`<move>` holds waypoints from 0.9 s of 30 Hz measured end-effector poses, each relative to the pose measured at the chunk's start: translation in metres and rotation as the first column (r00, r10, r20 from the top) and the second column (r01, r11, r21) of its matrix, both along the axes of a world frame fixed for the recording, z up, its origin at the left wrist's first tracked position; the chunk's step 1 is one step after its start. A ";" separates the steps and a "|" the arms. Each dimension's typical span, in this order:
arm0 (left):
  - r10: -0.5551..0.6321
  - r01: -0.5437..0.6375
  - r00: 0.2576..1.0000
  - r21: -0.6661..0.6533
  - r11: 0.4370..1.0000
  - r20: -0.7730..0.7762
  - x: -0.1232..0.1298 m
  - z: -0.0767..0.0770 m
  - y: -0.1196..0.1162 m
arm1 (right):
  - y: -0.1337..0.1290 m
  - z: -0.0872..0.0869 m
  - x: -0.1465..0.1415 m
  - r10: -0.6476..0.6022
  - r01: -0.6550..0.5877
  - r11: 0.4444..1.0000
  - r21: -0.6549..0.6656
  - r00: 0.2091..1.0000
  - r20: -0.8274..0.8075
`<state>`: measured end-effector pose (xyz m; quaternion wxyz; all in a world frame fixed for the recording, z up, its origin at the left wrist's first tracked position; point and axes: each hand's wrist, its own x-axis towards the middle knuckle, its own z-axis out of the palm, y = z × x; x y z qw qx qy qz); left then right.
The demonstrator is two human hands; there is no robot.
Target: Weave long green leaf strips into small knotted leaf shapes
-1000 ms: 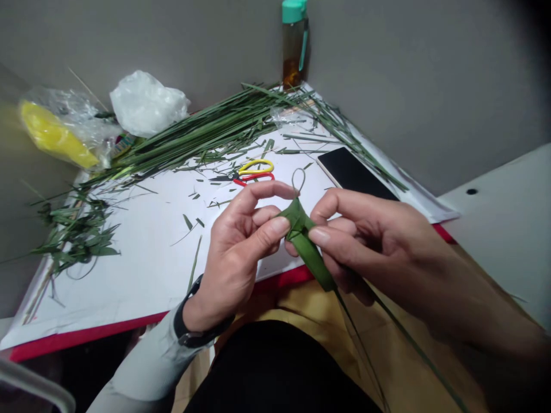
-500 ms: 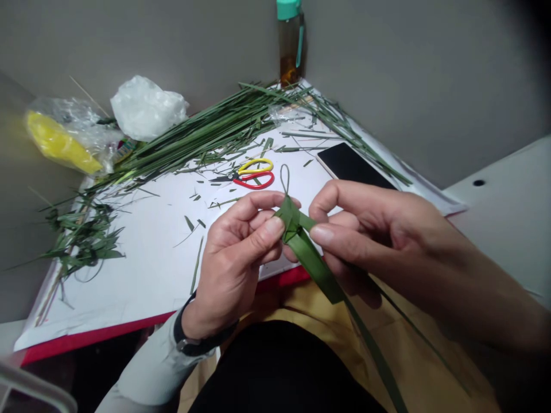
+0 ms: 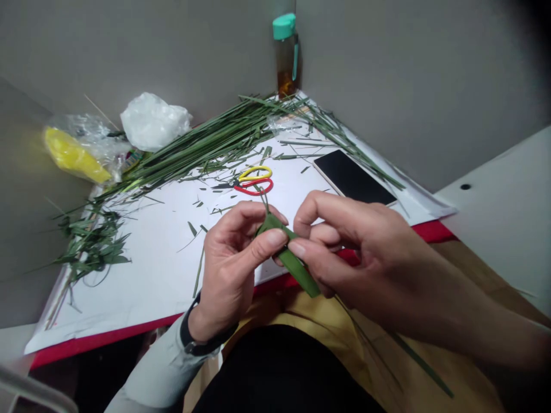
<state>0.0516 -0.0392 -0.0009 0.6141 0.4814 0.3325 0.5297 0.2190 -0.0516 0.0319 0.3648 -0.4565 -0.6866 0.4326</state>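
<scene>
My left hand pinches a folded green leaf weave between thumb and fingers, just above the table's front edge. A thin loop stands up from the top of the weave, and a wide folded strip slants down to the right. My right hand is closed at the right side of the weave, thumb and fingertips pressed on a leaf strip. Long loose strip ends trail below the right hand. Beyond the hands lie scissors with one yellow and one red handle. My left thumb covers part of the weave.
Long green leaves lie piled along the back of the white-covered table. A phone lies at right, a teal-capped bottle stands at the back corner. Plastic bags and finished-looking leaf pieces sit left. Cut scraps are scattered around the scissors.
Both hands and the weave have shifted slightly left. My right hand has turned and come closer to the left, and the trailing strips have swung. The view has tilted a little.
</scene>
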 end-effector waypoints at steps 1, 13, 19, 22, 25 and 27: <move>0.028 -0.028 1.000 0.004 1.000 -0.001 0.000 -0.001 -0.001 | -0.001 -0.001 -0.001 -0.003 0.002 0.999 0.045 1.000 0.020; 0.086 -0.099 0.988 -0.103 0.990 -0.125 0.001 -0.021 -0.003 | -0.022 -0.036 0.007 0.005 -0.006 1.000 -0.016 0.998 -0.059; 0.090 -0.117 0.979 -0.139 0.983 -0.184 0.006 -0.023 0.007 | -0.011 -0.053 0.011 -0.001 -0.007 0.998 -0.058 0.991 -0.130; 0.100 -0.129 0.972 -0.127 0.983 -0.212 0.009 -0.026 0.010 | -0.010 -0.060 0.014 -0.003 -0.005 0.998 -0.061 0.991 -0.137; 0.100 -0.127 0.969 -0.112 0.986 -0.225 0.014 -0.027 0.014 | -0.009 -0.065 0.019 -0.005 -0.001 0.999 -0.047 0.992 -0.128; 0.143 -0.168 0.965 -0.100 0.981 -0.218 0.017 -0.024 0.019 | -0.009 -0.069 0.027 -0.022 0.020 1.000 -0.015 0.994 -0.103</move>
